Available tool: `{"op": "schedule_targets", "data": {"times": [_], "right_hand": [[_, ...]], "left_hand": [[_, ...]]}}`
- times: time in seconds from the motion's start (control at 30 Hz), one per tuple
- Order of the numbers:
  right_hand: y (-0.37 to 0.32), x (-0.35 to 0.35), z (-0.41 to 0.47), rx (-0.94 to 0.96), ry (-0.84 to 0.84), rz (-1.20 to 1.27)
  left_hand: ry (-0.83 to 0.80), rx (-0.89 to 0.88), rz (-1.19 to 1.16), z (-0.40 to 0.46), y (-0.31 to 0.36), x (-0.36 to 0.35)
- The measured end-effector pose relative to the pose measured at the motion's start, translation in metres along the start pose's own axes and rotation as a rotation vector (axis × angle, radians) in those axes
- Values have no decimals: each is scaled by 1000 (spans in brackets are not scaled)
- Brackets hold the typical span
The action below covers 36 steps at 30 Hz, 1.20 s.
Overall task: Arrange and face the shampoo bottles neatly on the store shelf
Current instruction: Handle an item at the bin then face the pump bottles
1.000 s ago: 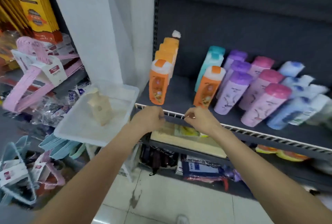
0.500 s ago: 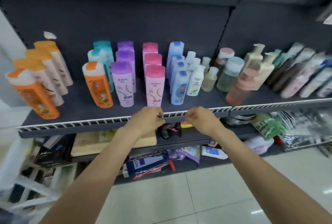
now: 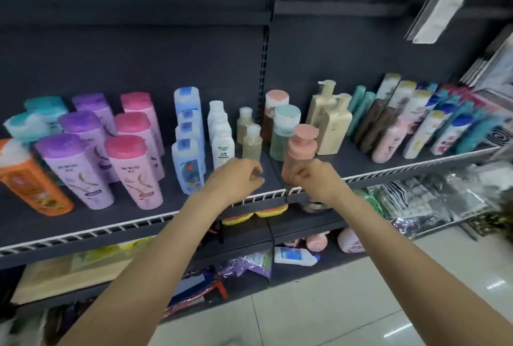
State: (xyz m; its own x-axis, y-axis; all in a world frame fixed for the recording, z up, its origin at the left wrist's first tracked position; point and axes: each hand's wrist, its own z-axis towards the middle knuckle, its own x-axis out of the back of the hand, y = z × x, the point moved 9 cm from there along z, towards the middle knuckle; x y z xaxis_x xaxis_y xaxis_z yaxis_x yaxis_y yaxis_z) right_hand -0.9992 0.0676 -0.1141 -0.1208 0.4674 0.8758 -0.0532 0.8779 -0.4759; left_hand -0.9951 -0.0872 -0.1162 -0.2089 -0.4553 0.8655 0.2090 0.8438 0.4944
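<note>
A long dark grey metal store shelf [image 3: 361, 162] with a white wire front rail [image 3: 105, 230] spans the view, backed by dark panels. A lower dark shelf [image 3: 305, 227] beneath it carries yellow-and-orange sponges [image 3: 270, 211] and mixed packets, above a glossy white tiled floor [image 3: 319, 304].

The shampoo bottles stand in rows on the upper shelf. From the left: an orange bottle with a white-and-orange cap [image 3: 30, 179], teal-capped bottles [image 3: 27, 123], three lilac bottles with purple caps [image 3: 77, 171], three pink bottles with magenta caps [image 3: 133, 171], a file of light blue bottles [image 3: 187, 162], then small white bottles [image 3: 223, 146] and small beige bottles [image 3: 252, 143]. Right of the shelf join are a clear green bottle with a pale teal cap [image 3: 283, 132], a salmon-pink pump bottle [image 3: 301, 148], cream pump bottles [image 3: 330, 121], and tilted rows of brown, white and blue bottles [image 3: 422, 123].

Both bare forearms reach over the rail. The left hand [image 3: 236, 176] hovers with fingers loosely curled, holding nothing, just in front of the white and beige bottles. The right hand [image 3: 313, 176] has its curled fingers at the base of the salmon-pink pump bottle; whether it actually grips the bottle cannot be told.
</note>
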Motion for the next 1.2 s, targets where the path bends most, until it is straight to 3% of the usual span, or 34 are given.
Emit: {"op": "schedule_targets", "data": {"times": [0.43, 0.8, 0.93, 1.2], "right_hand": [[83, 97, 130, 69, 104, 73], [136, 133, 206, 151, 231, 10], [157, 141, 228, 201, 233, -41], [171, 127, 268, 310, -24, 9]], "left_hand": [[114, -44, 43, 169, 69, 14], [210, -59, 165, 254, 104, -8], [237, 76, 228, 268, 92, -15], [211, 390, 313, 267, 66, -34]]}}
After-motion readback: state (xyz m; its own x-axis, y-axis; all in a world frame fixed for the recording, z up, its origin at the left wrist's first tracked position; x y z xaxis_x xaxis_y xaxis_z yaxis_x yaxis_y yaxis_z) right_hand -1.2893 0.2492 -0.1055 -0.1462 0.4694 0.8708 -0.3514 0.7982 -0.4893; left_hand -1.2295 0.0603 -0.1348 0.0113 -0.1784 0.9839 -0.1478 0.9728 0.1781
